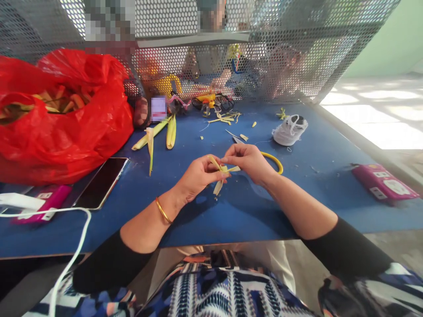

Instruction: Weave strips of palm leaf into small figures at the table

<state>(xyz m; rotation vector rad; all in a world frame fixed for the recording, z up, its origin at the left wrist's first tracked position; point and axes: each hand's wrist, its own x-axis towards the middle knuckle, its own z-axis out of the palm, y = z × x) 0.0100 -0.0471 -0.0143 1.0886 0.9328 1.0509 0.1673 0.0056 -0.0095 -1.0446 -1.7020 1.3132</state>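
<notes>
1. Over at the far left, a bulging red plastic bag (110, 127) sits on the blue table (317, 198), pale strips showing in its mouth.
2. Just in front of it is a pink packet (59, 200), a white plug-like block (23, 201) lying across it and a white cable (86, 220) curving down toward the person's side.
3. A dark-screened phone (101, 184) lies face up right beside the packet.
4. Next come yellow-green leaf pieces (171, 134), one of them narrow and set nearer the person.
5. The left hand (197, 177), below a gold bangle (162, 211), has thumb and fingers closed on some folded pale strips (224, 169). These are held above the table, in front of the person, their ends sticking out several ways.
6. Beyond the hands, pale scraps (226, 118) lie near a yellow tool (209, 100), close to the perforated metal panel (165, 20).
7. The right hand (249, 162) meets the strips from the other side, thumb and finger drawn into a pinch; I can't tell what is between them.
8. Beside that hand a yellow loop handle (276, 160) pokes out.
9. Farther back stands a bundle of white thread (290, 131).
10. At the far right lies a magenta packet (385, 181).
</notes>
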